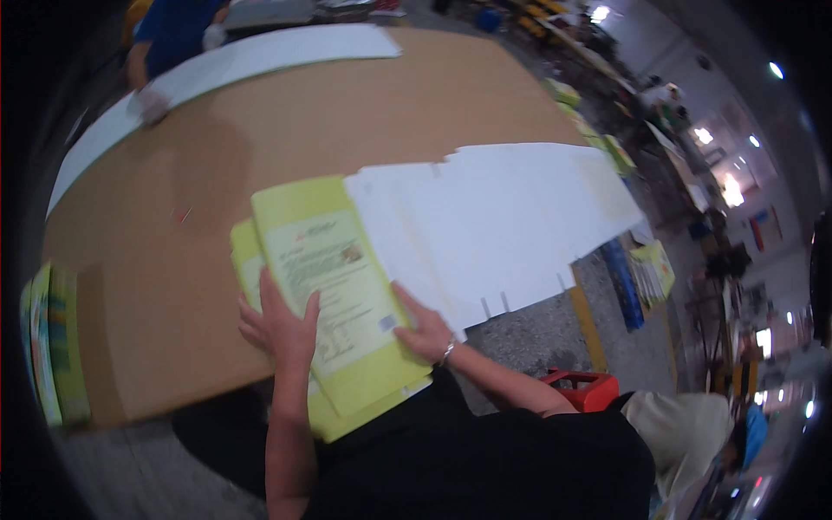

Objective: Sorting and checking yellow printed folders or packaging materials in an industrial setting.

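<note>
A flat, yellow-green printed carton point(334, 260) lies at the table's front edge, its lower end jutting over the edge. Another yellow-green piece point(246, 247) shows from beneath it, along its left and lower sides. My left hand point(290, 325) rests on the carton's left side with the fingers spread and the thumb apart. At the right edge, my right hand point(425, 329) grips the carton, thumb on the printed face; some of its fingers are hidden. White unprinted cardboard sheets point(503, 225) with cut edges lie to the right, touching the carton.
The brown table point(347, 104) carries a long white sheet point(277, 56) at the far side, with a co-worker's hand point(152, 106) on it. Yellow-green cartons point(61, 347) stand at the left edge. A red stool point(594, 390) and another carton stack point(650, 273) are on the right.
</note>
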Motion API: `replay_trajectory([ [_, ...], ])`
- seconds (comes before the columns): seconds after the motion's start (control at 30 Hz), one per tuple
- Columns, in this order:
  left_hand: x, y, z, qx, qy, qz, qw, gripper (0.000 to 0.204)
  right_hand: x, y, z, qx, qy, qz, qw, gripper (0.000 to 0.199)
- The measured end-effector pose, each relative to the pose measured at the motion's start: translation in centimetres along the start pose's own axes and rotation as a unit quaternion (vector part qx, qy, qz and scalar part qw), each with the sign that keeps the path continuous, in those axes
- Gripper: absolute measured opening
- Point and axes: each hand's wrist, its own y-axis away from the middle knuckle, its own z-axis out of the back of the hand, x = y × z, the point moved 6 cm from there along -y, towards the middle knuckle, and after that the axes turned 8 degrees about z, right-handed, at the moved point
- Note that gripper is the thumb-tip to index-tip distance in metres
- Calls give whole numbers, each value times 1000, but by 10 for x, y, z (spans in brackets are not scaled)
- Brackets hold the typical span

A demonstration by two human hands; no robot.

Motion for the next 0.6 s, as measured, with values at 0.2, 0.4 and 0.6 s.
replay_trajectory([
  [0.2, 39, 0, -7, 50, 156, 32, 986, 74, 40, 3, -16, 52, -31, 21, 998, 87],
  [0.4, 34, 7, -6, 44, -76, -47, 995, 65, 34, 1, -47, 99, 46, -35, 993, 90],
  [0.6, -16, 17, -59, 76, -115, -122, 983, 58, 58, -4, -15, 201, 142, -60, 967, 70],
])
